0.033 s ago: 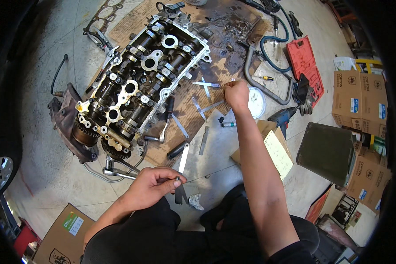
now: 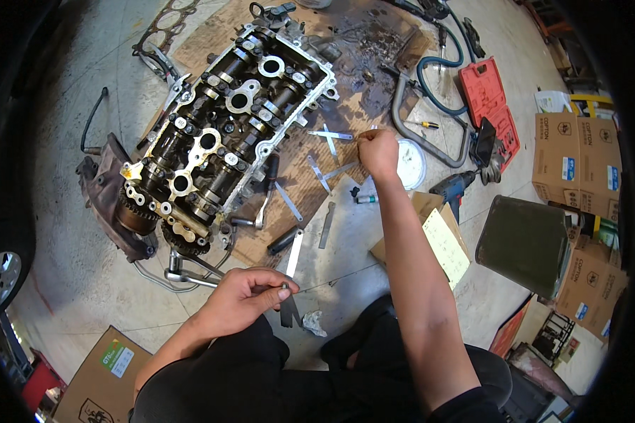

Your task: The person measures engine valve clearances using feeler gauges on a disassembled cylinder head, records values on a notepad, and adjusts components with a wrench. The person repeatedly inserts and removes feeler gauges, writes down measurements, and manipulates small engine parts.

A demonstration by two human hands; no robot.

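Both busy: left hand (image 2: pixel 243 299) grips feeler gauges (image 2: pixel 290 282), right hand (image 2: pixel 378 151) seemingly pinching one.

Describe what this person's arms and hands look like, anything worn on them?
Both forearms are bare, with no sleeves showing below the elbows. The left hand and right hand wear no gloves; I see no watch or rings. Dark clothing shows at the lap.

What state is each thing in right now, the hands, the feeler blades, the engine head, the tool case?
Left hand: pinching the feeler gauge set, blades fanned.
Right hand: reaching out, fingertips on a loose blade.
Cylinder head: uncovered, camshafts exposed.
Red tool case: open.
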